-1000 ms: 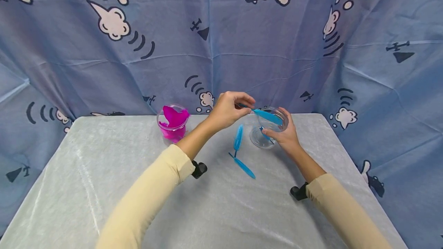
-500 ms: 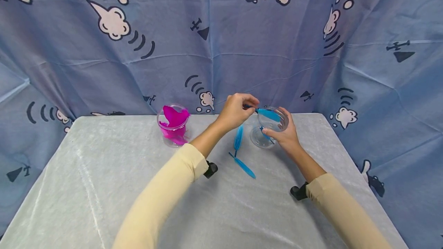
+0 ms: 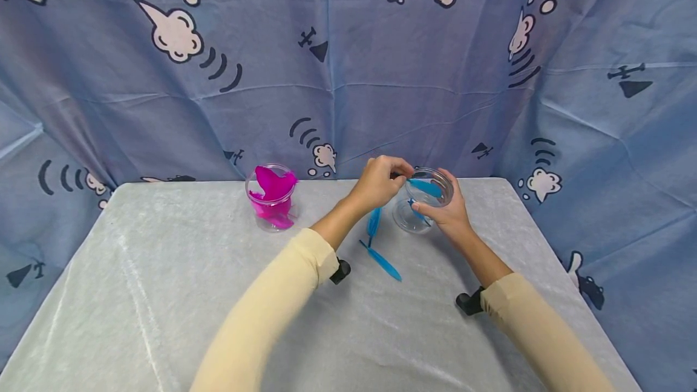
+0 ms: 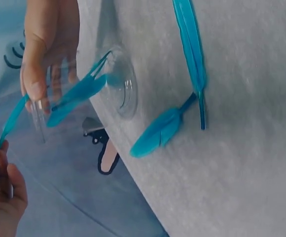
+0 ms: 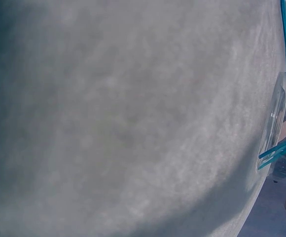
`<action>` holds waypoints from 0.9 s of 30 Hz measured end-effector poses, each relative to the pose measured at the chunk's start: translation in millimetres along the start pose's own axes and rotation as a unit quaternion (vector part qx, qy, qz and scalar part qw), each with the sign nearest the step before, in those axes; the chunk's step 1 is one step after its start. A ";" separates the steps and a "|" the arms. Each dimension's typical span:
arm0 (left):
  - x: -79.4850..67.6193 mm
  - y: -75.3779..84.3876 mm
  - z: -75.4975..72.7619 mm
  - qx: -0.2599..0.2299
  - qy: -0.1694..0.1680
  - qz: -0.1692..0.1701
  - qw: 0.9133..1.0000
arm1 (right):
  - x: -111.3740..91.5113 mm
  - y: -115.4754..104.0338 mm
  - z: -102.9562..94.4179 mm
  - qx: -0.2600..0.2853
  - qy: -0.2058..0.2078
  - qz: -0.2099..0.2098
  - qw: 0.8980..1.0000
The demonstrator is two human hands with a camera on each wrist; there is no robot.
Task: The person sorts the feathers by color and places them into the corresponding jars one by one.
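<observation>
My left hand point(image 3: 378, 182) pinches a blue feather point(image 3: 426, 187) by its quill end, the feather's vane overlapping the mouth of a clear jar point(image 3: 402, 222). My right hand point(image 3: 449, 209) grips that jar round its upper part, thumb on the near side. Other blue feathers point(image 4: 80, 94) lean inside it, quills toward the bottom, as the left wrist view shows. On the table left of the jar lie two more blue feathers, one nearer point(image 3: 384, 264) and one farther point(image 3: 374, 221), their quill ends close together. In the right wrist view only the jar's base point(image 5: 277, 111) shows at the right edge.
A second clear jar point(image 3: 270, 201) holding bright pink feathers point(image 3: 276, 182) stands at the back left of the table. Grey-white cloth point(image 3: 179, 271) covers the tabletop. Directly behind the table's back edge hangs a blue patterned curtain point(image 3: 348, 59).
My left hand has moved right and slightly down, bringing its feather farther over the jar's mouth. My right hand and the jar have stayed put.
</observation>
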State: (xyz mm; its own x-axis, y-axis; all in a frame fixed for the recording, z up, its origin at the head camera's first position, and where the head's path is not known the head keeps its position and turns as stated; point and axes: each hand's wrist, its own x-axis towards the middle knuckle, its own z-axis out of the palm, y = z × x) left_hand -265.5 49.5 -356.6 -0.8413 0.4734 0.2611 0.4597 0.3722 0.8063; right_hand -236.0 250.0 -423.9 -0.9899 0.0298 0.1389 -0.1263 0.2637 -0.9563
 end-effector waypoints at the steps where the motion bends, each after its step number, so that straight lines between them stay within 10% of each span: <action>1: -0.1 -0.2 1.6 0.000 -0.006 -0.001 1.000 | 0.2 0.9 -0.1 0.005 -0.001 -0.002 1.000; 27: -4.7 -8.3 19.3 -0.063 -0.049 -0.001 0.997 | 10.4 26.3 -2.5 0.023 -0.004 -0.016 1.000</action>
State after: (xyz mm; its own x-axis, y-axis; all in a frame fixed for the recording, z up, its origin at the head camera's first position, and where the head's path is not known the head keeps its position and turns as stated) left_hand -259.9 59.6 -374.8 -0.8078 0.5505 0.2109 0.4129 0.2730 0.8689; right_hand -249.5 259.7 -446.9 -0.9856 0.0137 0.1684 -0.1613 0.2203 -0.9620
